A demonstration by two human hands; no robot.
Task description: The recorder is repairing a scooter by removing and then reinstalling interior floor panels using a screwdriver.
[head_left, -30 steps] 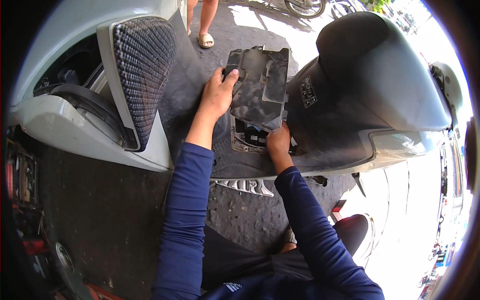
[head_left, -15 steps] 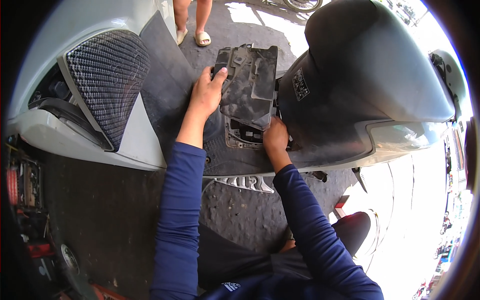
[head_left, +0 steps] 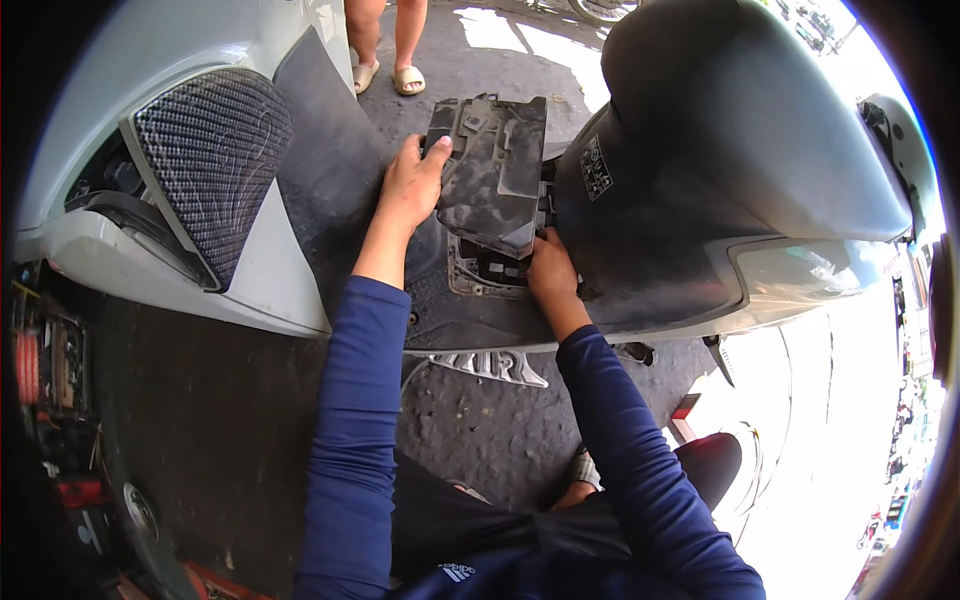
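Gripping the grey plastic cover panel (head_left: 495,170) at its left edge, the left hand (head_left: 410,185) holds it tilted above the floorboard compartment (head_left: 487,268). Right hand (head_left: 548,268) grasps its lower corner. Cover appears detached; compartment exposed beside the scooter seat (head_left: 740,120).

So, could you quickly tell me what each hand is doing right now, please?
Left hand: closed on the left edge of the dusty black cover panel.
Right hand: at the panel's lower corner; its grip cannot be told.
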